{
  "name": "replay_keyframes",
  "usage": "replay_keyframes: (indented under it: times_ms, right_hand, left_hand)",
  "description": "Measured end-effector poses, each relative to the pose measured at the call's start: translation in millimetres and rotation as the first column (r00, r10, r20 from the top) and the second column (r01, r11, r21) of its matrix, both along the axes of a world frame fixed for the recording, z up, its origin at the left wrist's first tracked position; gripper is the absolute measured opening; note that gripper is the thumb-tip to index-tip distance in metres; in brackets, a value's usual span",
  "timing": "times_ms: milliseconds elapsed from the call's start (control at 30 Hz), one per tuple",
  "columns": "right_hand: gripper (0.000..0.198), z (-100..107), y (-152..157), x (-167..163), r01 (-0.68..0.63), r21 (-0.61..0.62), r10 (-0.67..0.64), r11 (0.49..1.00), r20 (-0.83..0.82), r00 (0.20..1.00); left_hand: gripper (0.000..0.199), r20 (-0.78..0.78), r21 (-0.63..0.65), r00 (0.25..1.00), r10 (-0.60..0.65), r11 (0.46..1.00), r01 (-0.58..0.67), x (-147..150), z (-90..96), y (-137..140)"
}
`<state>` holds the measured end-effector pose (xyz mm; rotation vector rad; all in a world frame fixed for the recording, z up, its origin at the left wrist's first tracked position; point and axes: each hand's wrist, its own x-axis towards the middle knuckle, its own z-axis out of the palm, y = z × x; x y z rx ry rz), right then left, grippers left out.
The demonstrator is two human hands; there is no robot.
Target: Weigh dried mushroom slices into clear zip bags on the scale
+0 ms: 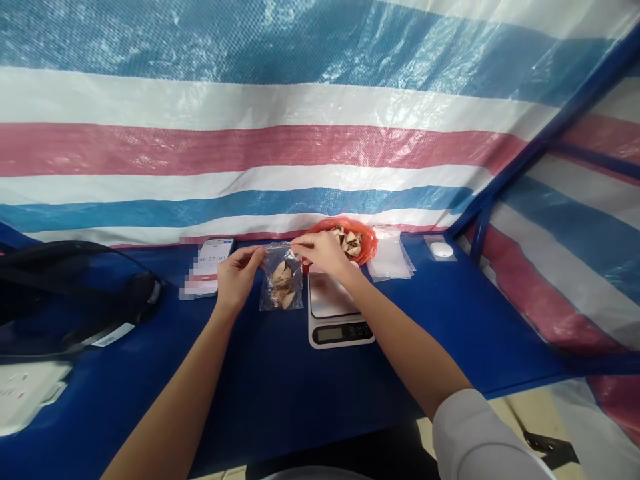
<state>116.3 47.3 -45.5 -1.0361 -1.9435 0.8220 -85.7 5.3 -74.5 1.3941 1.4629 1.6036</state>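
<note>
i hold a small clear bag [281, 280] by its top edge, my left hand [239, 272] pinching the left corner and my right hand [324, 251] pinching the right corner, fingers pressed together on the strip at the mouth. the bag hangs between my two hands, long axis upright, its bottom at or just above the blue table cover [280, 380]; i cannot tell whether it touches. the mouth runs sideways from one pinch to the other, so both hands are equally near it.

the bag is thin, glossy, crinkled film, and through it show pale tan folded pieces [281, 283], hard-looking and curved. just beside it to the right sits a kitchen scale [334, 313], flat steel platform, white body, small display in front. behind the scale a red bag [367, 241] holds more of the same pieces, with a stack of empty clear bags [393, 261] beside it.
</note>
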Motion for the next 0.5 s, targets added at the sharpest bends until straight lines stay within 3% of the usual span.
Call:
replay_keyframes:
  times_ms: [133,233,367,500]
  right_hand:
    - [0.018,7.9,11.0,-22.0,0.047,0.002,-0.047,0.999,0.105,0.993]
    - [0.024,11.2,18.9,-33.4,0.056,0.049,-0.066,0.997,0.219,0.974]
    - [0.030,14.0,26.2,-42.7,0.086,0.144,-0.139,0.986,0.409,0.902]
    - [0.031,13.7,23.6,-43.3,0.134,0.198,-0.222,0.971,0.537,0.814]
  left_hand:
    - [0.037,-0.108,0.047,0.986,0.125,0.992,-0.121,-8.2,-9.7,-2.2]
    - [0.043,-0.247,0.159,0.951,0.184,0.976,-0.148,-9.3,-13.5,-7.3]
    - [0.037,-0.436,0.297,0.869,0.235,0.949,-0.107,-9.4,-18.0,-11.7]
    - [0.028,-0.603,0.278,0.778,0.177,0.960,-0.003,-9.9,-29.4,-12.7]
